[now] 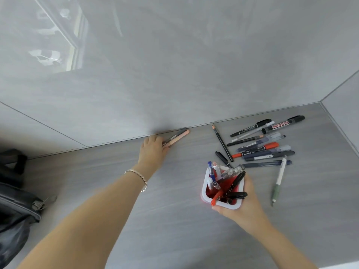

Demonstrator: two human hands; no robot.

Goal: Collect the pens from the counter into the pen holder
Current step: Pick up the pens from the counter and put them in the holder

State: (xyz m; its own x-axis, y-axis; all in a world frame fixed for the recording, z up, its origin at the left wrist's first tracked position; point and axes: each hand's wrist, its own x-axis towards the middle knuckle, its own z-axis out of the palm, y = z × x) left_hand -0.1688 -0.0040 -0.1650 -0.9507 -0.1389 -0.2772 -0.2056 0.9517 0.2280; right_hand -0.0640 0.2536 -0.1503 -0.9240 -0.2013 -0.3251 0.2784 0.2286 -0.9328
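A red pen holder with a white rim stands on the grey counter, with several pens sticking out of it. My right hand is wrapped around its near right side. My left hand reaches far to the back wall and closes on a pink pen and a grey pen lying side by side there. A pile of several pens and markers lies right of the holder, among them a whiteboard marker and a red-capped marker. A green-gripped pen lies alone.
A dark bag with a zipper sits at the left edge of the counter. A glossy grey wall rises right behind the pens, and a side wall closes the right corner. A thin black pencil lies left of the pile.
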